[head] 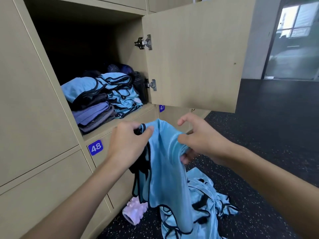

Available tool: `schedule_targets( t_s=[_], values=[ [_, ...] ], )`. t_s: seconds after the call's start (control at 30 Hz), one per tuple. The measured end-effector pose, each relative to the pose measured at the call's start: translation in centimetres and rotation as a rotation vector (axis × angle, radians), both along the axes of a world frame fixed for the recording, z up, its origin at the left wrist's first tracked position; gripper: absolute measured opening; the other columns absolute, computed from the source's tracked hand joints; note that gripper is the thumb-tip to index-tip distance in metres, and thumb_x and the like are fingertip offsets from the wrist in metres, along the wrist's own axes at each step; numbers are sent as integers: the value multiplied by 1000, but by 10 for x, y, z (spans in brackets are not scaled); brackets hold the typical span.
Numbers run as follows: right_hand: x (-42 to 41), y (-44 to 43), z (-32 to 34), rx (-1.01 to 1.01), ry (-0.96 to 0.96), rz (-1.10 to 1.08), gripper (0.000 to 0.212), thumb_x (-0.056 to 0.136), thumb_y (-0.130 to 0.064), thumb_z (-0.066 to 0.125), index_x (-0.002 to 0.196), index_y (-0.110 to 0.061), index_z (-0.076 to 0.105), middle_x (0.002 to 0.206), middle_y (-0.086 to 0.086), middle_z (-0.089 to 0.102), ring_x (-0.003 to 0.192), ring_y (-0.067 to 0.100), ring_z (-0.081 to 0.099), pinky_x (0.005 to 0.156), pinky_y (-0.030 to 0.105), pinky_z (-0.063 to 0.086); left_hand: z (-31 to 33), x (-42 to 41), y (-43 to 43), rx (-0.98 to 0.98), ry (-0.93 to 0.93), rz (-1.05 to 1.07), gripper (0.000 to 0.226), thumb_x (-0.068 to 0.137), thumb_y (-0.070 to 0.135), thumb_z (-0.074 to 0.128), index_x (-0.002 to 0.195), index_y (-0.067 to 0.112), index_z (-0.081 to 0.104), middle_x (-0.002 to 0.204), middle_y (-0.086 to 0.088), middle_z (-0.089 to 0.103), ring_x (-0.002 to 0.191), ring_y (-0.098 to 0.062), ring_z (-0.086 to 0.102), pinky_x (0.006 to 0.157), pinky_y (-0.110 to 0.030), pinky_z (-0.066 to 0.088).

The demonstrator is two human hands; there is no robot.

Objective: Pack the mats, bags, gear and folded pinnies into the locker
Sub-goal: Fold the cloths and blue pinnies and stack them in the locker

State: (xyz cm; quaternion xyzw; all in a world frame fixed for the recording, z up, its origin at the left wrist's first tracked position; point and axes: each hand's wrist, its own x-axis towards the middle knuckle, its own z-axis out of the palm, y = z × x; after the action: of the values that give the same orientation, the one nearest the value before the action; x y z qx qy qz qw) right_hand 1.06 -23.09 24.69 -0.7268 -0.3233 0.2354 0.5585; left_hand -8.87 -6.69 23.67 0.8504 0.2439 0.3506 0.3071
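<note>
Bare left hand (pixel 127 142), bare right hand (pixel 200 144); left forearm (pixel 77 192), right forearm (pixel 259 169) uncovered to frame edge.

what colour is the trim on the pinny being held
Black trim on a light blue pinny, head view.

two hands (pixel 128 142) (pixel 200 144), one held pinny (pixel 165 161), one open locker (pixel 128 28), two hinges (pixel 145 42) (pixel 152 84), two number labels (pixel 95 147) (pixel 161 107), one pink roller (pixel 134 212).

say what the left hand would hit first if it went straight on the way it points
Likely the open locker's shelf lip, just below the folded pinnies; the left hand, gripping the blue pinny, points up and forward at it. Depth is unclear.
</note>
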Motion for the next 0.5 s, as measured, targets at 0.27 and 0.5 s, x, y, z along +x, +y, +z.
schedule_targets(
  t_s=[0.27,0.5],
  values=[
    [-10,12,6,159,183,98,18,102,0,41,112,3,57,92,31,64,88,43,70,82,42,60,0,5,-22,-417,-26,-398,38,91,30,69,82,-7,64,62,-8,57,49,-12,49,47,-23,40],
    [-6,4,8,277,100,80,49,93,17,43,133,-13,41,94,21,70,81,26,68,79,31,59,8,0,-12,-661,-114,-415,14,89,5,70,103,5,72,98,-16,75,79,-20,67,70,-28,57]
  ],
)
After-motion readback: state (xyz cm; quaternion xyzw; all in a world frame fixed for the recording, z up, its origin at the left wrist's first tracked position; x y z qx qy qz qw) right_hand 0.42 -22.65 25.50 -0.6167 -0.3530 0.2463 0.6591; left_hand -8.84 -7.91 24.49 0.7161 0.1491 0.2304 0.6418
